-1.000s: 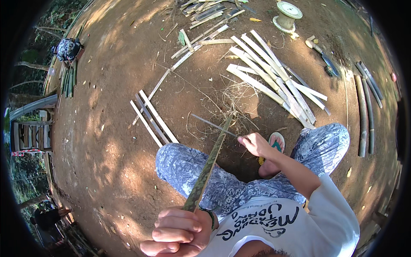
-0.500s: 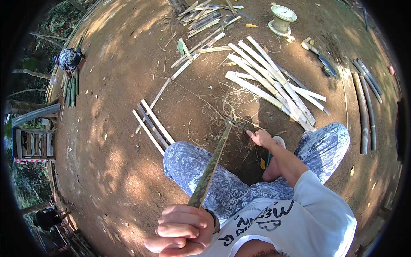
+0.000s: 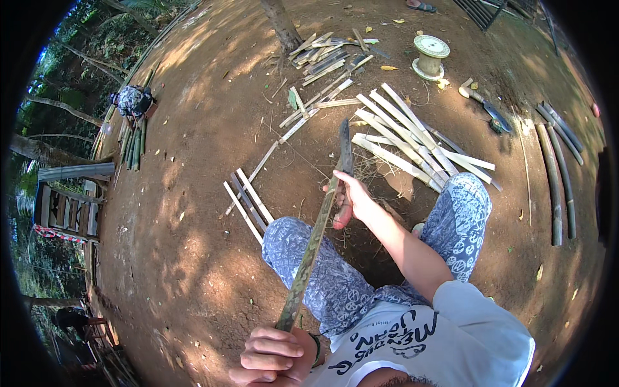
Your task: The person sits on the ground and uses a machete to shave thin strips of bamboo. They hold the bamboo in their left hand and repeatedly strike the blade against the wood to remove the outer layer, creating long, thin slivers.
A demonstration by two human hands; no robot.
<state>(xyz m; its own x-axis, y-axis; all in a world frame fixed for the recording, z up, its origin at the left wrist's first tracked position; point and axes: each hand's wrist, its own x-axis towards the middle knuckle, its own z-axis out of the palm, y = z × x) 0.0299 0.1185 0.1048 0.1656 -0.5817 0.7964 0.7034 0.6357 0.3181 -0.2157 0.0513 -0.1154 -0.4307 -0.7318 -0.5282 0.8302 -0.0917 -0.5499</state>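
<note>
My left hand (image 3: 274, 355) is closed around the near end of a long, mottled green-brown bamboo strip (image 3: 306, 267). The strip slants away over my left thigh. At its far end my right hand (image 3: 354, 197) grips a knife with a reddish handle (image 3: 343, 216) and a dark blade (image 3: 345, 145) that points away from me. Knife and strip overlap at the right fingers; whether the blade touches the strip I cannot tell. Thin shavings (image 3: 374, 161) lie on the soil beyond that hand.
Pale split strips (image 3: 412, 132) are fanned out at front right, with several more (image 3: 248, 200) by my left knee. Farther off are a strip pile (image 3: 332, 58), a spool (image 3: 430, 57) and another large knife (image 3: 493, 116). Dark poles (image 3: 549, 184) lie far right. A person (image 3: 134, 102) bends at far left.
My right hand has moved left and swung the knife, so its blade now points away from me. My left hand keeps its hold on the strip. The whole view has shifted slightly.
</note>
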